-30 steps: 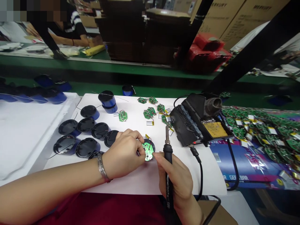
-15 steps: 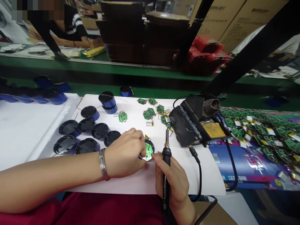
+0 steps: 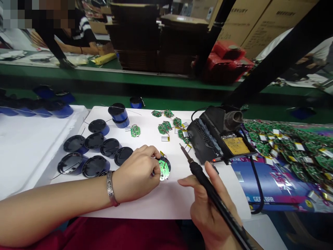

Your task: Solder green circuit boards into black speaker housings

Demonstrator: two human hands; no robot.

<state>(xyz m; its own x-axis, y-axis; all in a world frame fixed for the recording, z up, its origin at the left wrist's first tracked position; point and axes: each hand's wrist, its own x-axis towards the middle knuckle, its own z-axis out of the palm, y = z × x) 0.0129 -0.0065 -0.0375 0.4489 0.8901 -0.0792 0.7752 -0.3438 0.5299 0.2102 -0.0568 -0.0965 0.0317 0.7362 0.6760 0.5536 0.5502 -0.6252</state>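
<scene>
My left hand is closed on the left side of a dark round housing, in which a green circuit board sits face up. A small yellow-ended part with wires shows at the board's top. To the right, my right hand holds a black soldering iron, its thumb and index finger apart and the handle resting across the hand. The iron's metal tip points up and left, off the board. Black-lidded blue cups stand left of my left hand.
A black soldering stand with a yellow sponge stands at the right. Loose circuit boards lie behind my hands; several more are heaped far right. A person's arm rests at the back left.
My right hand has moved right, away from the board, and its thumb and index finger have spread. The iron has tilted from upright to slanting left. My left hand still holds the housing.
</scene>
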